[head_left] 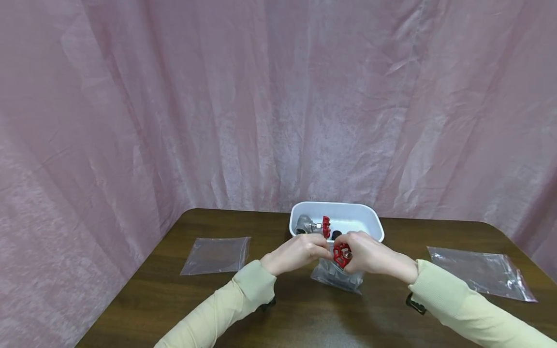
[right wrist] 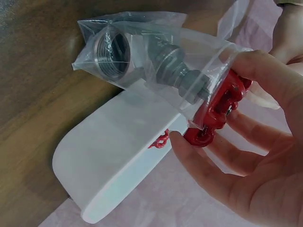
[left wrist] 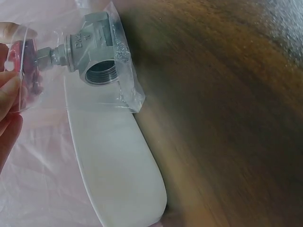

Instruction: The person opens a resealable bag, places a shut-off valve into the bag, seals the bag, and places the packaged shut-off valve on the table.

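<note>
I can make out raised cast lettering on the grey valve body [left wrist: 90,45] inside the clear bag [left wrist: 125,71]; it seems to begin "DN", the rest unreadable.

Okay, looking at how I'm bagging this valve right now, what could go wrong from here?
The red handwheel sits at the bag's open mouth, so the valve might slide out if the right hand loosens its hold. The metal body hangs in the thin plastic bag, whose film may stretch or tear on the threaded end. The left hand works just in front of the white tub, so a slip might knock it.
</note>
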A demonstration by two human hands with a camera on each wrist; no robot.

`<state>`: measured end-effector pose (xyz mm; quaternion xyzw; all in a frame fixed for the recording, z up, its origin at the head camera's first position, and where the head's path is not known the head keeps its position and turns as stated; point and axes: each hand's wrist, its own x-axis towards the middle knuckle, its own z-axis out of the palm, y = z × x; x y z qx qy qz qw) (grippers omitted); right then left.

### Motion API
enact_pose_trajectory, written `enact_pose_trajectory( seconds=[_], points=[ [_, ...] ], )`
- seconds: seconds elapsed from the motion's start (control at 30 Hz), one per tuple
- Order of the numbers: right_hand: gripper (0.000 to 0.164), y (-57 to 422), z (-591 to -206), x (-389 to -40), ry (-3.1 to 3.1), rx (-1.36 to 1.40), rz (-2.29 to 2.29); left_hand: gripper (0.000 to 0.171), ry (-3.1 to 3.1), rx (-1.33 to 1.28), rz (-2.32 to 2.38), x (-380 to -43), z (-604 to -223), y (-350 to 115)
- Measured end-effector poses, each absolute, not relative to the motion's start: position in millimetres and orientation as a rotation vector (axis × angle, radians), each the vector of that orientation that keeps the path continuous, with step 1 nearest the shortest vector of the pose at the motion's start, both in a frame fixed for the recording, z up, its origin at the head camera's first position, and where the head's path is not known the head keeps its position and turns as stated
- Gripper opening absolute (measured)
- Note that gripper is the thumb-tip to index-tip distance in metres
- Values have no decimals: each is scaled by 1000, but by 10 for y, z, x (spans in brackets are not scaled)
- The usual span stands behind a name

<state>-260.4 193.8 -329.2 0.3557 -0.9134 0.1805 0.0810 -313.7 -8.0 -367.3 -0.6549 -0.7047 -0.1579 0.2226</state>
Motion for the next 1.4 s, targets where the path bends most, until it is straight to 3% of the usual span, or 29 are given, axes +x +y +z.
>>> enact_pose_trajectory(
  seconds=[0.63,0.77,0.93,1.1,1.4],
  points=[
    [61,2025,-3346,-2519,-2903,845,758,33,-1946,-1814,-420,-3137,-3692,-68],
    [52,2088,-3362,-2522,-2983,757,811,34,-1935,-1823,-424,-3131,-3683,-49],
    [13,2224,-3429,-2596,-3043,683,925,34,-1933,-1826,-421,-3127,-3671,-42],
    [23,2317,-3503,-2653,-2940,674,1043,33,-1940,-1829,-425,-3142,-3662,-40],
    [26,2180,-3418,-2583,-2797,585,870,32,-1946,-1811,-458,-3192,-3671,-27]
  ],
)
